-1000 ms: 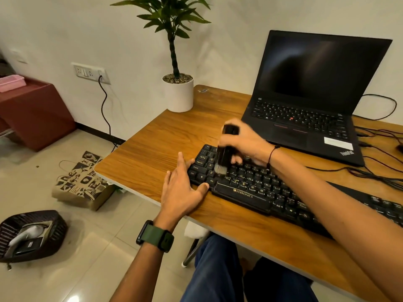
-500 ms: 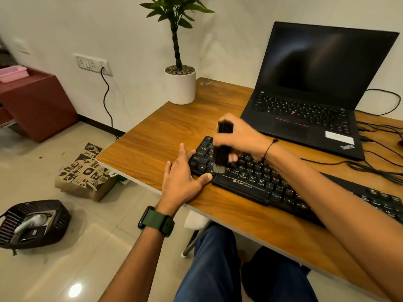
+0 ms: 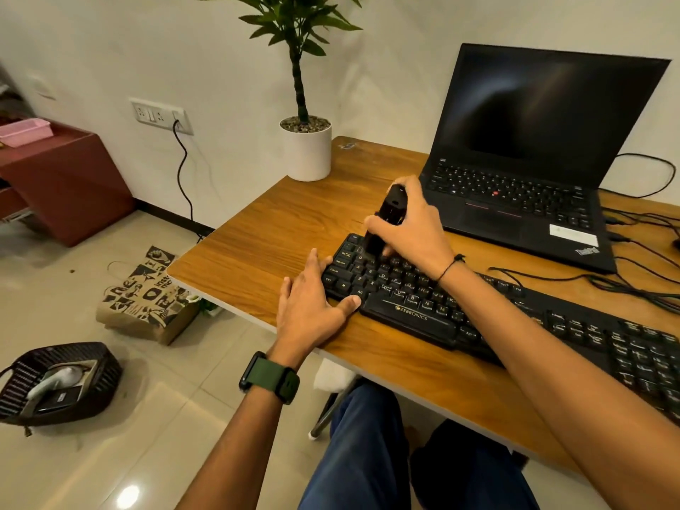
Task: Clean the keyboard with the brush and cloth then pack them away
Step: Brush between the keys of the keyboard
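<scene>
Brush [image 3: 387,219] gripped in my right hand [image 3: 412,233] sweeps the keyboard [image 3: 423,307] top-left keys, left hand [image 3: 312,307] flat steadying its corner; hard strokes might pop 1 keycap.

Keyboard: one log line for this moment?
right hand grips brush | brush on keyboard left end | left hand steadies keyboard

Lighting was warm, even and moderately dim; a bright glare spot sat on the glossy floor [image 3: 128,496] at lower left, and a soft sheen crossed the laptop screen [image 3: 544,104]. Soft shadows fell beside the plant [image 3: 305,68] on the wall. Wide-angle distortion bent the worktop [image 3: 257,248] edges; the right hand [image 3: 408,230] showed slight motion blur.
</scene>
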